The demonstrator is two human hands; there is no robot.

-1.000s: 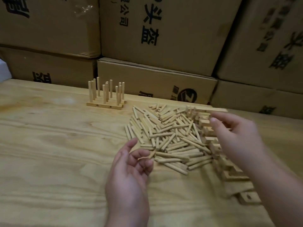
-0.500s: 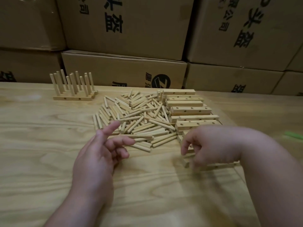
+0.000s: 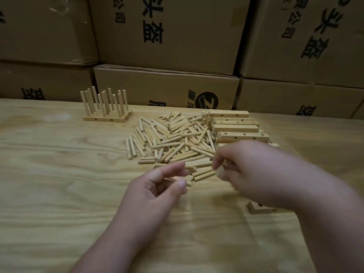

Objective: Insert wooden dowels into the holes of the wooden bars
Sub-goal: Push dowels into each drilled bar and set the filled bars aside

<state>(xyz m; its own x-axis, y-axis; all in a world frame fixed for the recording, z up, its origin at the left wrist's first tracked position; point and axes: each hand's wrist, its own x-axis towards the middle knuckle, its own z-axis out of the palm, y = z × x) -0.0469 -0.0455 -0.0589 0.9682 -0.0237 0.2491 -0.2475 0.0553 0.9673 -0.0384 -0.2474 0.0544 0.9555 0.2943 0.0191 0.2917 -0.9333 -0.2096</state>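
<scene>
Black characters 头盔 are printed on the cardboard boxes [image 3: 173, 30] behind the dowel pile [image 3: 173, 142]. Drilled bars [image 3: 238, 127] are stacked right of the pile. The left hand [image 3: 157, 192] is held loosely curled before it; the right hand [image 3: 250, 172] grips a bar end

Storeroom or warehouse — stacked printed cardboard cartons [image 3: 169, 34] behind a wooden worktable [image 3: 59, 174]

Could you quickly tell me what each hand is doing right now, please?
Left hand: open, fingers loosely curled over the table, holding nothing visible.
Right hand: fingers curled round a bar whose end shows at the fingertips.
</scene>
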